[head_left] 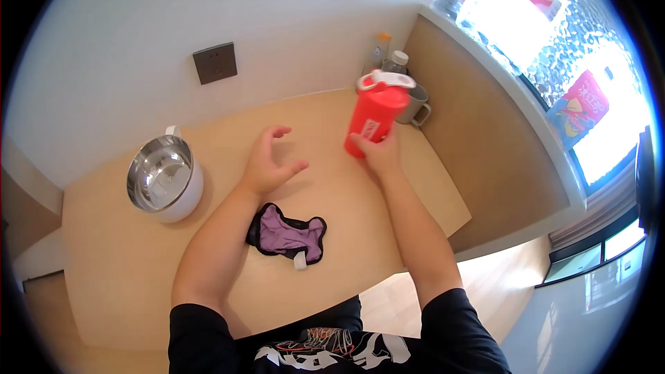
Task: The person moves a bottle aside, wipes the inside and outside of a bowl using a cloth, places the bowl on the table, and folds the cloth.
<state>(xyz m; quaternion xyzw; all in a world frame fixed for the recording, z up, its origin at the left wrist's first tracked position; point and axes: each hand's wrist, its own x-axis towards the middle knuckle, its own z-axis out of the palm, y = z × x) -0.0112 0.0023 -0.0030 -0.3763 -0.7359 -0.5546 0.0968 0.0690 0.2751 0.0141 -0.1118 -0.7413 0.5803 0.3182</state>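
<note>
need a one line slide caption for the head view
Right hand holding a red bottle, left hand open and empty, with a shiny-lined pot and a purple cloth item on the table.

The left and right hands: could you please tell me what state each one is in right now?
Left hand: open and empty, thumb and fingers apart.
Right hand: closed on the red bottle.

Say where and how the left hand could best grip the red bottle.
The red bottle is probably best gripped around its upper body, from the left: the right hand holds it low, leaving that straight side bare and facing the open left hand.
</note>
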